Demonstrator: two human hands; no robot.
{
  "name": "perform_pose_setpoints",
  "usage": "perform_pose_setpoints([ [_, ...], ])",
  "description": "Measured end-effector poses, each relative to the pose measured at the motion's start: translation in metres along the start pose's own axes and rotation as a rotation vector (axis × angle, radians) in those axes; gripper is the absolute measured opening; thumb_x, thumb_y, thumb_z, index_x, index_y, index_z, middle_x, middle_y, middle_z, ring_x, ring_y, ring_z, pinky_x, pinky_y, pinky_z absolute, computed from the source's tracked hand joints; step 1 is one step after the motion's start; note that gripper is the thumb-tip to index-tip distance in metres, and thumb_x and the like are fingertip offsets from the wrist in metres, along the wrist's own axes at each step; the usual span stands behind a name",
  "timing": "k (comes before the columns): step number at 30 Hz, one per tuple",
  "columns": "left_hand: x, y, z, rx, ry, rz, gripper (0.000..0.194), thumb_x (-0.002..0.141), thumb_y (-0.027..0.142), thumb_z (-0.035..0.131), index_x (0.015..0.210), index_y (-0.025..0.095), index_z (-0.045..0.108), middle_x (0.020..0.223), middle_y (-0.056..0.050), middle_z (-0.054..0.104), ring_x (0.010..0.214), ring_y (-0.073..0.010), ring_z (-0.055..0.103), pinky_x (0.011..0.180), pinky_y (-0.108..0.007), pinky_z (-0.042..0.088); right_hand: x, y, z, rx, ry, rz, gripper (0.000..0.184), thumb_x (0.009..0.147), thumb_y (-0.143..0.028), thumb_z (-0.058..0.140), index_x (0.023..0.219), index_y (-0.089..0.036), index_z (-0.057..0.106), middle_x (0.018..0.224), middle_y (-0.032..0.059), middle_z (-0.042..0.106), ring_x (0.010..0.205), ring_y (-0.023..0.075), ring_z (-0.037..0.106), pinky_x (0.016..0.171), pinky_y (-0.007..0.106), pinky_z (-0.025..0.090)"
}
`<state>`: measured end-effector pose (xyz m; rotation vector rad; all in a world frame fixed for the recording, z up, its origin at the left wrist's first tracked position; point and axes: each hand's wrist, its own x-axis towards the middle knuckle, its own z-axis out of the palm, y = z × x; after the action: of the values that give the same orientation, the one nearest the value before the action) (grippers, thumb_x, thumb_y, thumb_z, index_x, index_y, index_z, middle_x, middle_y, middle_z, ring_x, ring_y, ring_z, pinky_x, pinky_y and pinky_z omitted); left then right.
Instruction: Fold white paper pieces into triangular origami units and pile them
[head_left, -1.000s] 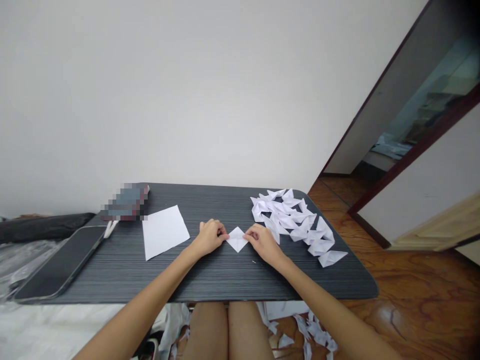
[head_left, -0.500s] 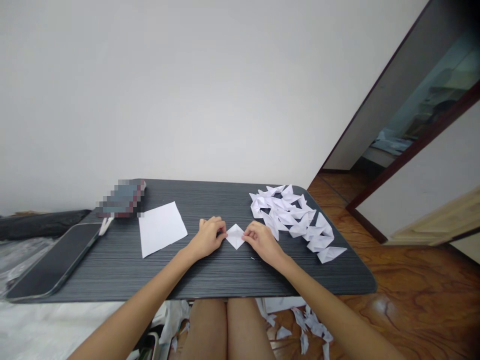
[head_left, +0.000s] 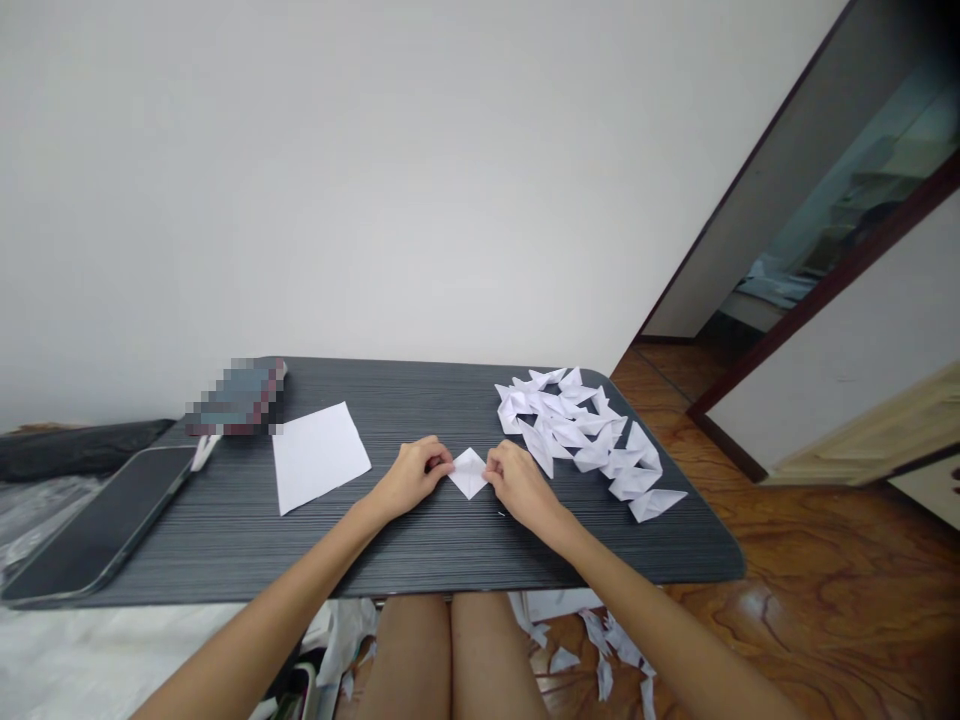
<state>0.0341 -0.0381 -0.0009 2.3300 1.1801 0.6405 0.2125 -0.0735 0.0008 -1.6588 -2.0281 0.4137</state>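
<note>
A small folded square of white paper lies like a diamond on the dark table, with crease lines showing on it. My left hand pinches its left corner between thumb and fingers. At the opposite corner, my right hand is closed on the paper in the same way. A flat sheet of white paper rests to the left of my left hand. Right of my right hand spreads a pile of folded white paper pieces, pointed at their ends.
A pixelated object sits at the table's back left, near a dark phone-like slab along the left edge. White wall rises behind the table. Paper scraps lie on the wooden floor.
The view has shifted slightly. My right-hand fingers have curled a little more at the paper's right corner; the folded paper keeps its place between both hands.
</note>
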Motion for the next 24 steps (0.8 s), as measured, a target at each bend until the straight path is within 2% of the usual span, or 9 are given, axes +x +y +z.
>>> perform_pose_setpoints([
  [6,0.007,0.003,0.003,0.030,-0.002,-0.144,0.011,0.070,0.020,0.050,0.062,0.015,0.056,0.060,0.001,0.045,0.058,-0.0117,0.044,0.058,-0.024,0.034,0.017,0.004,-0.010,0.032,-0.192,0.068,0.011,0.069,-0.015,0.055,0.058,-0.014,0.057,0.060,0.0023,0.057,0.060,0.0121,0.053,0.056,0.021,0.035],
  [12,0.014,0.011,0.005,0.154,-0.060,-0.290,0.009,0.068,0.019,0.048,0.062,0.016,0.052,0.068,-0.003,0.055,0.070,-0.0181,0.052,0.068,-0.032,0.034,0.029,-0.006,-0.015,-0.173,-0.356,0.110,0.008,0.069,-0.012,0.052,0.063,-0.013,0.057,0.071,0.0088,0.062,0.070,0.0167,0.057,0.056,0.022,0.035],
  [15,0.017,0.012,0.006,0.220,-0.093,-0.328,0.008,0.068,0.020,0.048,0.061,0.016,0.050,0.074,-0.004,0.057,0.078,-0.0213,0.052,0.073,-0.037,0.031,0.032,-0.007,-0.013,-0.222,-0.396,0.133,0.005,0.069,-0.013,0.052,0.068,-0.012,0.057,0.076,0.0111,0.062,0.075,0.0188,0.058,0.057,0.023,0.036],
  [17,0.016,0.012,0.007,0.238,-0.080,-0.337,0.005,0.067,0.021,0.049,0.065,0.016,0.050,0.080,-0.004,0.057,0.084,-0.0226,0.050,0.074,-0.040,0.030,0.033,-0.006,-0.014,-0.229,-0.406,0.139,0.007,0.068,-0.017,0.055,0.073,-0.012,0.057,0.081,0.0117,0.061,0.078,0.0191,0.057,0.058,0.023,0.036],
  [20,0.013,0.013,0.007,0.227,-0.049,-0.319,0.011,0.067,0.022,0.049,0.077,0.019,0.051,0.084,-0.003,0.055,0.088,-0.0235,0.047,0.072,-0.040,0.030,0.034,-0.004,-0.018,-0.237,-0.407,0.150,0.025,0.067,-0.025,0.060,0.087,-0.012,0.054,0.093,0.0121,0.059,0.082,0.0191,0.056,0.059,0.023,0.037],
  [22,0.010,0.015,0.007,0.223,-0.038,-0.269,0.016,0.068,0.018,0.047,0.083,0.022,0.051,0.084,-0.002,0.053,0.087,-0.0226,0.046,0.071,-0.039,0.030,0.035,-0.004,-0.021,-0.235,-0.410,0.144,0.031,0.065,-0.025,0.061,0.093,-0.014,0.052,0.096,0.0109,0.058,0.083,0.0185,0.055,0.060,0.022,0.036],
  [24,0.008,0.017,0.008,0.222,-0.038,-0.182,0.021,0.069,0.011,0.042,0.082,0.022,0.054,0.082,-0.002,0.052,0.086,-0.0209,0.046,0.071,-0.037,0.030,0.037,-0.006,-0.021,-0.224,-0.424,0.127,0.027,0.064,-0.020,0.062,0.089,-0.015,0.053,0.092,0.0081,0.059,0.081,0.0174,0.055,0.060,0.021,0.036],
])
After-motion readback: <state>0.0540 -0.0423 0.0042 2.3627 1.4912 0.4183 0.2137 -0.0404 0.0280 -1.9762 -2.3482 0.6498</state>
